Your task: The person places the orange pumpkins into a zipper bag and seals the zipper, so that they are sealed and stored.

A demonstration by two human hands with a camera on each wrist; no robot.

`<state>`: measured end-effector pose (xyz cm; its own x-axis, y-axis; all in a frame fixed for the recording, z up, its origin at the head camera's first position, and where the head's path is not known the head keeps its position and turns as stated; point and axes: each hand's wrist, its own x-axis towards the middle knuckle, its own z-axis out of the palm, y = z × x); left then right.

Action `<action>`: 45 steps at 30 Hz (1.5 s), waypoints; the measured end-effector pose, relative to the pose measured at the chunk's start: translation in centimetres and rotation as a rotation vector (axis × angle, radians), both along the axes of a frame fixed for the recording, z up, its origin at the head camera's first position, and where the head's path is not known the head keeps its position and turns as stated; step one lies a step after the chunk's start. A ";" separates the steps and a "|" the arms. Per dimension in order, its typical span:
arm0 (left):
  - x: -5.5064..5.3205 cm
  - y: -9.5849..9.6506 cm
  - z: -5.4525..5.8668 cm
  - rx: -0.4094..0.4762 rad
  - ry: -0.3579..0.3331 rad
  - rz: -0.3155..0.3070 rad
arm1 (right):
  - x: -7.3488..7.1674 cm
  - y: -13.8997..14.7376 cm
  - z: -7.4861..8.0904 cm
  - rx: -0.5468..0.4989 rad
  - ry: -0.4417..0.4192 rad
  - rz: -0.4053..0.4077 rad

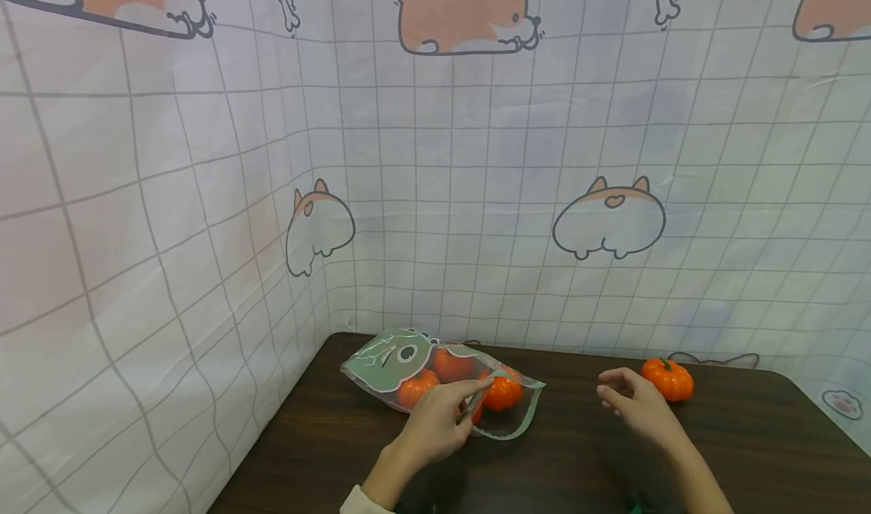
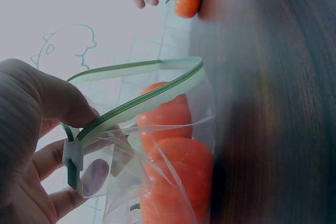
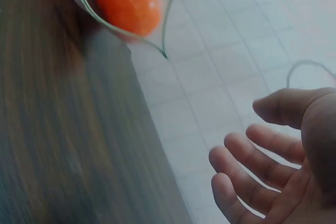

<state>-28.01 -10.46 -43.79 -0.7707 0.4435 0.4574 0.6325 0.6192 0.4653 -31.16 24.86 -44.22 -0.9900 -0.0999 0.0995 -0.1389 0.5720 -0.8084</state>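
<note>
A clear zip bag with a green printed face lies on the table, its green-edged mouth spread toward the right. Several small orange pumpkins are inside it. My left hand pinches the bag's rim near the white slider between thumb and fingers. My right hand is in the air to the right of the bag, fingers loosely bent, holding nothing. Just beyond it, one more orange pumpkin with a green stem sits on the table outside the bag.
The dark wooden table runs back to a white gridded cloth printed with cartoon dogs. A thin dark cord lies along the back edge, behind the loose pumpkin. At the front edge a small green object is partly cut off.
</note>
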 end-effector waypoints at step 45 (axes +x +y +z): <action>0.0 -0.4 0.1 0.017 -0.011 -0.020 | -1.0 10.4 -4.5 -0.134 -0.284 -0.293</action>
